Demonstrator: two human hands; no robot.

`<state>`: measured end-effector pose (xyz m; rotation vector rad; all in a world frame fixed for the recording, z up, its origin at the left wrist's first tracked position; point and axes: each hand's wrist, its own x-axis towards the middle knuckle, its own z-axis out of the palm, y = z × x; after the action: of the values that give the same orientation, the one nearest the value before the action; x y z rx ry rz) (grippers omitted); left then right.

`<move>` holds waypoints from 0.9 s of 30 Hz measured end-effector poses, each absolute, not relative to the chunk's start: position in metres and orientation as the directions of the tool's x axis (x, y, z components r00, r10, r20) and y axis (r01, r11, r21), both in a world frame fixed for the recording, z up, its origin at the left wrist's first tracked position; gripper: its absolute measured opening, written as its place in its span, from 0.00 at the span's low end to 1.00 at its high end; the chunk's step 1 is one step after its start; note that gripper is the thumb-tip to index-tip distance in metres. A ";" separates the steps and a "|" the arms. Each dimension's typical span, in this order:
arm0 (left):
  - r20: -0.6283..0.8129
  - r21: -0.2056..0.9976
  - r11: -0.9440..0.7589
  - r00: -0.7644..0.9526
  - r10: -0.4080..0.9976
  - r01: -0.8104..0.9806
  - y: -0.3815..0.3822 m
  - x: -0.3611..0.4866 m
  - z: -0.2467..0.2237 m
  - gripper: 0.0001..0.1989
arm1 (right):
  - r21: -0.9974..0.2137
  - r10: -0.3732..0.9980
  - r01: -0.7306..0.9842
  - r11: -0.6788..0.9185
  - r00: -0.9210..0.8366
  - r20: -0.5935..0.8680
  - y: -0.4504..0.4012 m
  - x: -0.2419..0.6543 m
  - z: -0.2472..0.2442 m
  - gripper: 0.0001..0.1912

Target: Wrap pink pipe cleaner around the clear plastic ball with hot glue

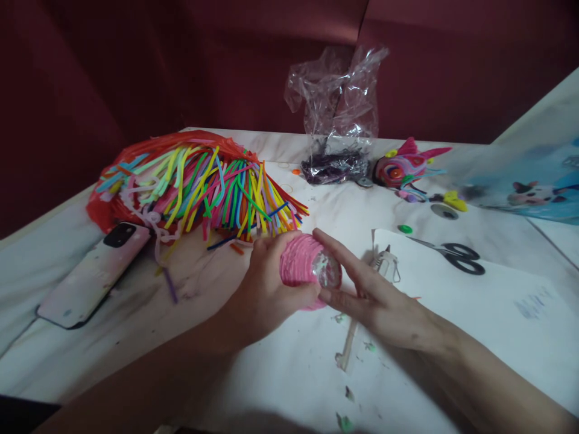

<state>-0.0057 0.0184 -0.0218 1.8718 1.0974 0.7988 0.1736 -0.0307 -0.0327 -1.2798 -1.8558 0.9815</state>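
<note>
Fingers wrapped round its far and near sides, my left hand (271,286) holds a small round clear plastic piece wound with pink fuzzy pipe cleaner (298,259). Its bare, shiny clear end faces right. My right hand (371,289) grips this same piece from the right, index finger along the top edge and thumb near the lower edge. The part of the piece under my fingers is hidden. Behind my right hand, a glue gun (385,262) lies partly on a white paper sheet (497,313), its middle covered by the hand.
A red bag (97,208) spills many coloured pipe cleaners (239,187) at the back left, beside a phone (97,274). A clear plastic bag (341,108) stands at the back. Scissors (461,258), a pink fish-like craft (400,169) and green scraps (344,422) lie around the table.
</note>
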 end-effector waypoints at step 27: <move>0.157 0.882 -0.343 0.485 0.860 0.323 0.024 -0.006 -0.021 0.27 | -0.915 0.971 0.382 0.133 -0.233 0.044 -0.035 0.170 -0.031 0.38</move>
<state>-0.0057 0.0243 -0.0208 1.8910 0.9844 0.8068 0.1701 -0.0346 -0.0315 -1.3162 -1.7195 1.0808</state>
